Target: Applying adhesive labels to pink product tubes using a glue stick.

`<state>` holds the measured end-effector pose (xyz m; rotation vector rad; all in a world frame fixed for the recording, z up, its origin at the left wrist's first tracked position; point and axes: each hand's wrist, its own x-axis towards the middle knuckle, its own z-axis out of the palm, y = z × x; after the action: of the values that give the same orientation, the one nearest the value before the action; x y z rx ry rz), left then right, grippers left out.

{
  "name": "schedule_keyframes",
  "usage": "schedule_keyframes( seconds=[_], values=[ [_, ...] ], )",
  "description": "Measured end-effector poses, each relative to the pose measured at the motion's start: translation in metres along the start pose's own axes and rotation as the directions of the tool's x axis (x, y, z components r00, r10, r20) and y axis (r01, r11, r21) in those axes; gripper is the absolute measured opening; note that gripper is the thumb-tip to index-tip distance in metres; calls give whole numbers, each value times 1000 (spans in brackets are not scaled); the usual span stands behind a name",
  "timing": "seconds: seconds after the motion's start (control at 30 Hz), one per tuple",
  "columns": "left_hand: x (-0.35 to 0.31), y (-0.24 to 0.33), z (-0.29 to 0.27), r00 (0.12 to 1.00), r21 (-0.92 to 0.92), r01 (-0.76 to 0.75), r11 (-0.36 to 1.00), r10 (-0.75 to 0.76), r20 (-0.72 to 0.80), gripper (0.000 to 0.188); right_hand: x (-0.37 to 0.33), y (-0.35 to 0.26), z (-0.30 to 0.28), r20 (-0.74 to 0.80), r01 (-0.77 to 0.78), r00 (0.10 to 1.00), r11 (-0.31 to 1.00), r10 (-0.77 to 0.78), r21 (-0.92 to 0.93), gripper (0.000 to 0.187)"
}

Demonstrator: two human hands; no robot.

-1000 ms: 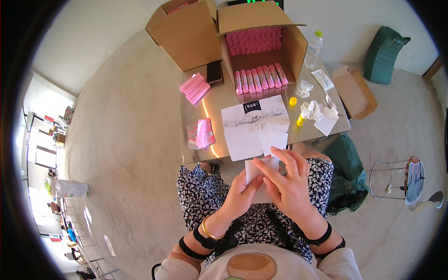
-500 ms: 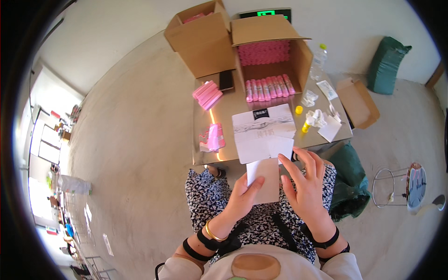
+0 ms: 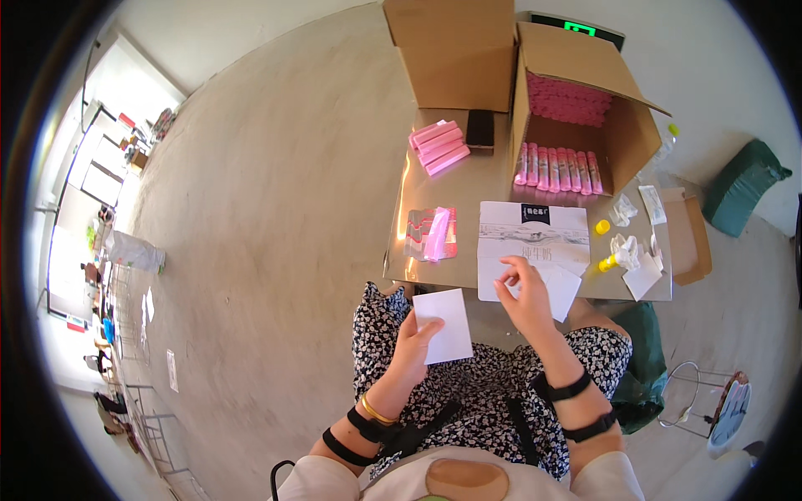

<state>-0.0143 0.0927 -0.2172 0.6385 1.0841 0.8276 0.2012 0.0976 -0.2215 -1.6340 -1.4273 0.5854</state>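
Observation:
My left hand (image 3: pixel 411 344) grips a white square of paper (image 3: pixel 451 321) over my lap, thumb across its face. My right hand (image 3: pixel 525 294) hovers at or just above the printed white cardboard sheet (image 3: pixel 501 238) on the table, fingers loosely bent and apart. No object shows in that hand; whether its fingertips touch anything is unclear. Beside it, more white paper (image 3: pixel 564 292) lies over the sheet's near edge, partly hidden by the hand. Right of the sheet are a yellow glue stick (image 3: pixel 607 264) and its yellow cap (image 3: pixel 602 226).
An open carton (image 3: pixel 632 154) holds pink wrapped tubes; another carton (image 3: pixel 458 63) stands left. Pink packs (image 3: pixel 439 148), a black phone-like slab (image 3: pixel 480 129) and a pink-and-clear wrapper (image 3: pixel 434 235) lie on the metal table (image 3: pixel 399 269). Crumpled tissue (image 3: pixel 625 250) sits right, near a green sack (image 3: pixel 642 359).
My left hand has moved left with the paper, turning its white face up. My right hand has come away from the paper, towards the cardboard sheet. The view has shifted left.

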Motion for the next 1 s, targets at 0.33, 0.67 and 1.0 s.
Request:
schedule_keyframes(
  seconds=[0.33,0.67,1.0],
  values=[
    [25,9,-42,998,-155,-10,988,-1,-69,30,130,36,94,118,161,983,966,-139,-201,56],
    [37,-4,-67,994,-245,21,969,-46,-96,32,179,45,120,639,685,666,655,-384,-320,74],
    [39,-1,-70,992,-242,15,970,-46,-120,29,164,34,86,723,105,691,988,7,-110,66]
  ],
)
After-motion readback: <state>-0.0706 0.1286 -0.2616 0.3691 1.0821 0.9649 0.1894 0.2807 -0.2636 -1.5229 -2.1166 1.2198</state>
